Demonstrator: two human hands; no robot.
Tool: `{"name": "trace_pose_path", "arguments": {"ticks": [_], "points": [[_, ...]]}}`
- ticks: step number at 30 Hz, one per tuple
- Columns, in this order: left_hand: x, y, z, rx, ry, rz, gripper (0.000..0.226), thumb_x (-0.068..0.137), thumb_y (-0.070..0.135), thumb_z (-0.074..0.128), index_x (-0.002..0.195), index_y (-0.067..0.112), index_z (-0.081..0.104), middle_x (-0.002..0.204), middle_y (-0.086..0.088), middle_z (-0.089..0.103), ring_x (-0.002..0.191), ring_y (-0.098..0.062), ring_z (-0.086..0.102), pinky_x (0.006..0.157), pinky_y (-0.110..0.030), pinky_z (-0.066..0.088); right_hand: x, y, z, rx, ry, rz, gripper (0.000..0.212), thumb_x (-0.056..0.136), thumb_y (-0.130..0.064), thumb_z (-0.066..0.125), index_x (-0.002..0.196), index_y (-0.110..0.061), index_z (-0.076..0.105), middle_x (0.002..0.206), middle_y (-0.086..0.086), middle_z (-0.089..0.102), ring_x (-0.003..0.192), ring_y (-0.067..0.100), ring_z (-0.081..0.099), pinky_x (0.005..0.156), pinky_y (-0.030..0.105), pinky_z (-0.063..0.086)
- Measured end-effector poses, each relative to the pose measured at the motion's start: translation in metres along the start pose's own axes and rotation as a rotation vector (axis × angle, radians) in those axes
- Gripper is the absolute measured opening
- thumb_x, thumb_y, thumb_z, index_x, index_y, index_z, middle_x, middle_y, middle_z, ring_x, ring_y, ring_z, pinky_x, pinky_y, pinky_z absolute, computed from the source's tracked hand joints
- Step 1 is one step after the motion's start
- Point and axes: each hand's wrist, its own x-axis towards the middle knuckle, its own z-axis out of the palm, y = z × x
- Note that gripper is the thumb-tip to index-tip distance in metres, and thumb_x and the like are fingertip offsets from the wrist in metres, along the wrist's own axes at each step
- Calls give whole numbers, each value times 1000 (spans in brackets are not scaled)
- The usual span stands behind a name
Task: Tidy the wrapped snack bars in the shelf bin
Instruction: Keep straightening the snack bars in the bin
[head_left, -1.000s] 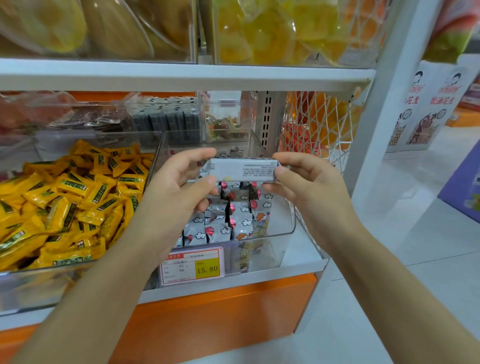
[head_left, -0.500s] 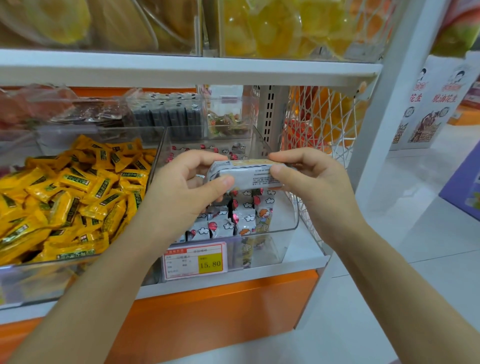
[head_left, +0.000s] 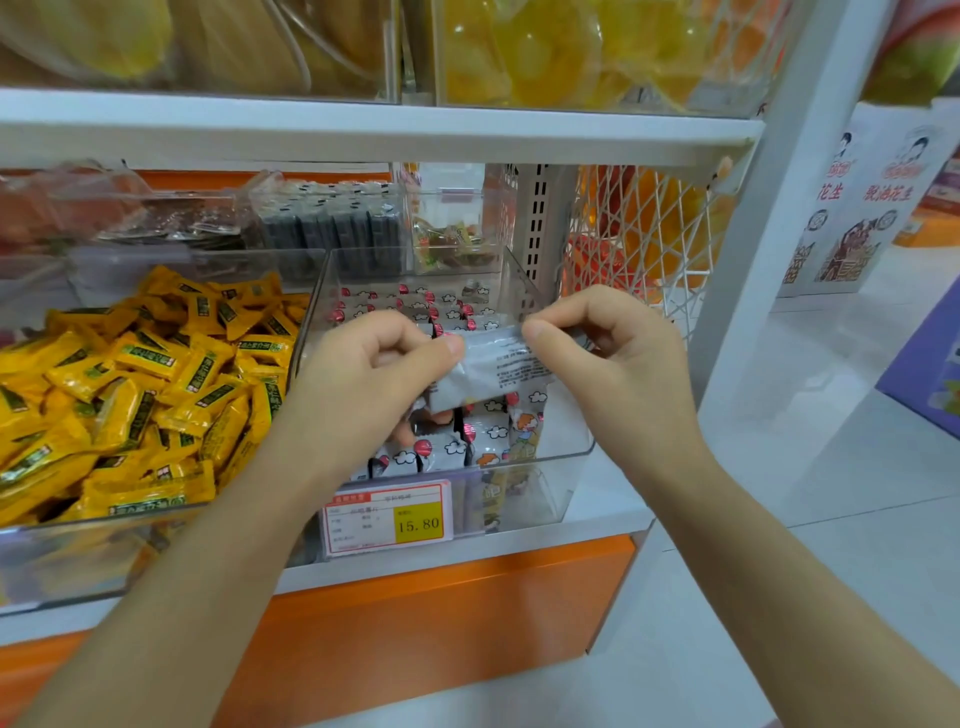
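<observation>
A clear plastic shelf bin (head_left: 566, 452) holds several white-wrapped snack bars (head_left: 447, 457) printed with clouds and red dots, standing in rows. Above the bin's middle I hold one white snack bar (head_left: 493, 369), its printed back facing me. My left hand (head_left: 363, 384) pinches the bar's left end between thumb and curled fingers. My right hand (head_left: 618, 364) pinches its right end the same way. The bar hangs tilted, just over the rows, and hides some of them.
A bin of yellow wrapped candies (head_left: 135, 395) sits to the left. A price tag (head_left: 387, 517) reading 15.80 is on the bin's front. Dark packets (head_left: 332, 228) and a small clear box stand behind. A white wire basket (head_left: 639, 239) and the shelf post are at the right.
Both hands have lowered the bar toward the rows in the bin and turned it, so its printed back now tilts down toward me. My fingers have curled tighter on its ends.
</observation>
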Motion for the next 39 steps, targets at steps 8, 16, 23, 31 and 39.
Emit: {"name": "trace_pose_path", "arguments": {"ticks": [8,16,23,31,39], "points": [[1,5,-9,-1,-134,21,25,83,36,58,82,14,70,74,-8,68,53,-19,68,44,-29,55,5,2,-8,117,-65,118,12,80,-14,71,68,-15,70,63,-8,66,62,3,58,58,17,48],[-3,1,3,29,-104,88,18,93,25,50,86,18,65,71,0,69,58,-15,69,42,-25,53,10,5,-18,281,-111,269,18,84,-7,65,68,1,69,63,7,68,58,13,65,54,24,54],[-8,1,16,181,-140,187,43,82,45,54,124,36,50,89,18,64,70,7,60,53,-7,42,7,8,-19,251,-41,269,11,86,-13,65,80,-7,72,74,8,72,68,15,68,58,25,56],[-9,-1,23,47,-110,193,48,89,43,44,134,24,43,77,10,68,56,4,57,54,-19,43,8,7,-40,419,-191,234,18,81,-5,66,98,-10,66,87,5,73,75,13,67,58,20,52],[-5,-19,24,851,-229,346,44,93,45,41,134,29,44,137,8,47,128,-13,36,103,-40,25,13,6,-54,58,-167,90,14,78,-9,73,88,-15,66,78,-4,68,68,7,62,66,20,51]]}}
